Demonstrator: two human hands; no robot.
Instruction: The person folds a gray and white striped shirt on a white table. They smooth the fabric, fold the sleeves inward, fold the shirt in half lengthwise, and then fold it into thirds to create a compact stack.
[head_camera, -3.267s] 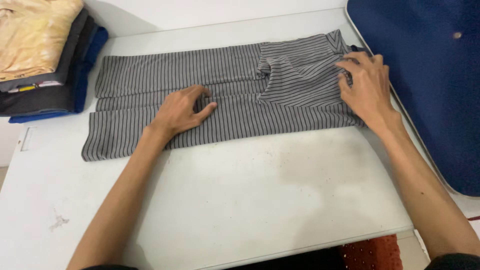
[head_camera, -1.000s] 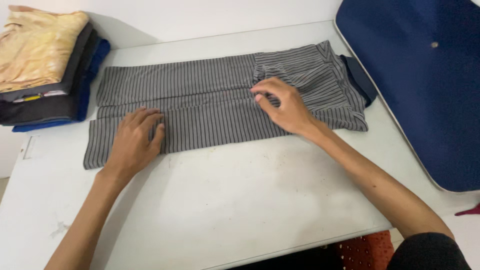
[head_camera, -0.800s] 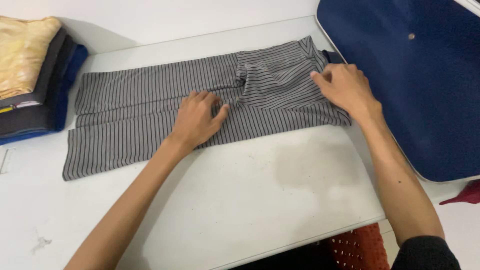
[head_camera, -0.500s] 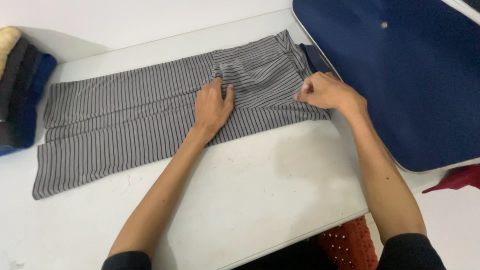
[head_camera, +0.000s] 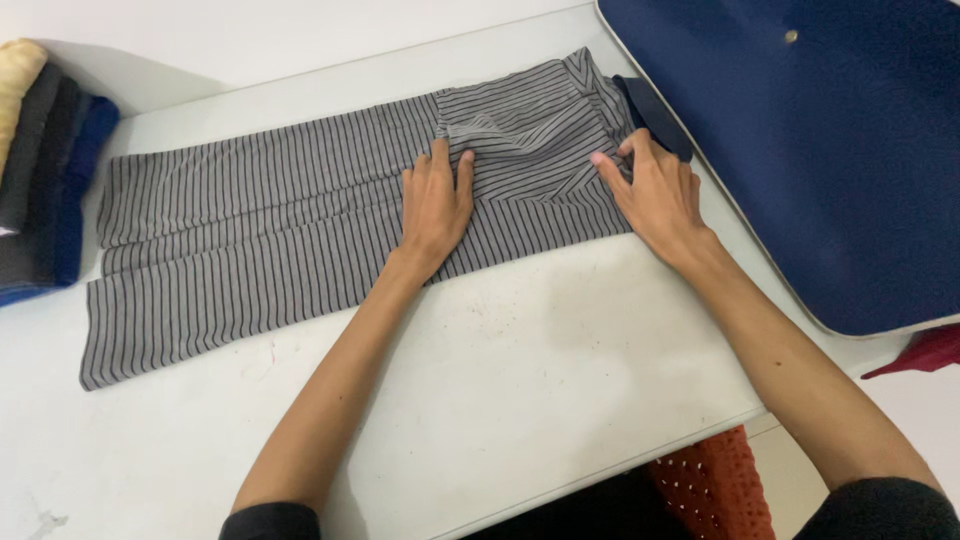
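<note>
A grey garment with thin black stripes lies folded lengthwise across the white table. My left hand rests flat on its middle, fingers together and pointing away from me, beside the edge of a folded-over flap. My right hand lies spread on the garment's right end, fingertips on the cloth near a dark blue waistband part that sticks out. Neither hand lifts the fabric.
A stack of folded clothes in yellow, grey, black and blue sits at the table's far left. A large dark blue padded panel leans over the right side. An orange dotted object shows below the table's front edge.
My right hand has opened from a curled pinch and now lies flat on the right end. My left hand has stayed on the middle, shifted slightly. The view has moved a little.
</note>
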